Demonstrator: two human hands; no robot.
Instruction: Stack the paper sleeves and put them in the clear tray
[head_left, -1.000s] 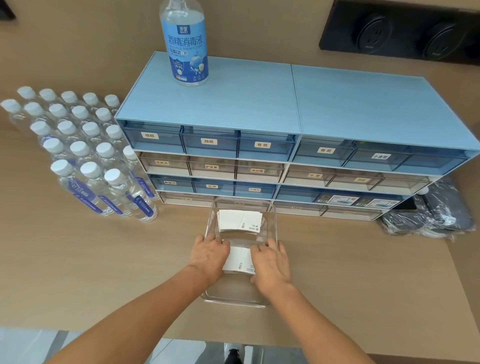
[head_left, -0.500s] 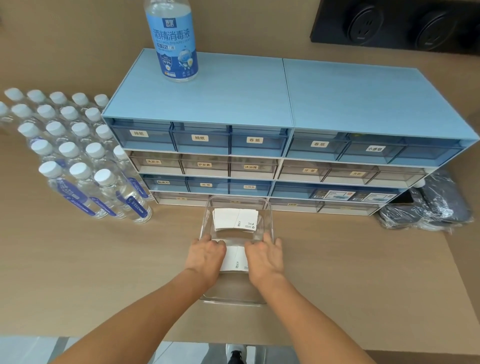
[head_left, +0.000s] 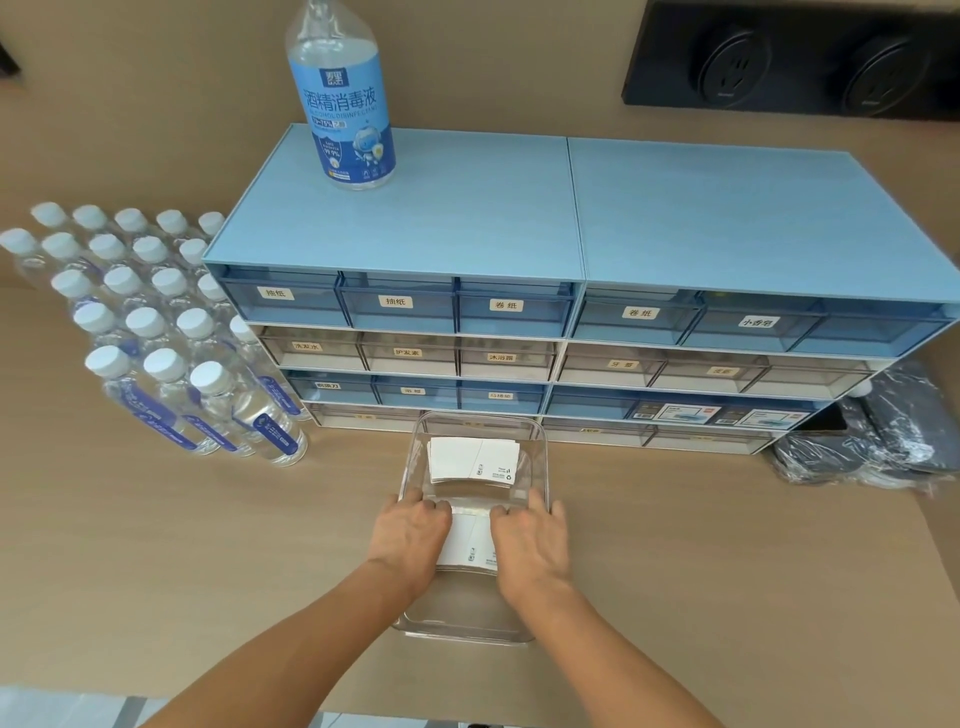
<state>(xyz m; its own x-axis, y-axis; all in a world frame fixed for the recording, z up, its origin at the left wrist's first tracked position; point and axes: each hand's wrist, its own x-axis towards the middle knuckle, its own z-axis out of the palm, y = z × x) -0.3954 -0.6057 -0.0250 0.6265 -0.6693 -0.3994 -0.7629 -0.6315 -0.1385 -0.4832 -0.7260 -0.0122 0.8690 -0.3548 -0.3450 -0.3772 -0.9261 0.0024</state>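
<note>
A clear tray (head_left: 540, 457) stands on the brown table in front of the drawer unit. One stack of white paper sleeves (head_left: 472, 460) lies flat at the tray's far end. A second stack of paper sleeves (head_left: 467, 535) sits in the middle of the tray, gripped at its left side by my left hand (head_left: 408, 535) and at its right side by my right hand (head_left: 530, 538). Both hands reach into the tray and cover the stack's side edges. The near end of the tray holds nothing.
A blue and grey drawer unit (head_left: 519, 322) with labelled drawers stands right behind the tray, a disinfectant bottle (head_left: 340, 98) on top. Several small water bottles (head_left: 156, 332) crowd the left. Dark plastic-wrapped packs (head_left: 872, 441) lie at right. The table's front edge runs below my forearms.
Both hands stay on the near stack in the tray; they edged slightly together and forward. The far stack has not moved. The camera shifted a little.
</note>
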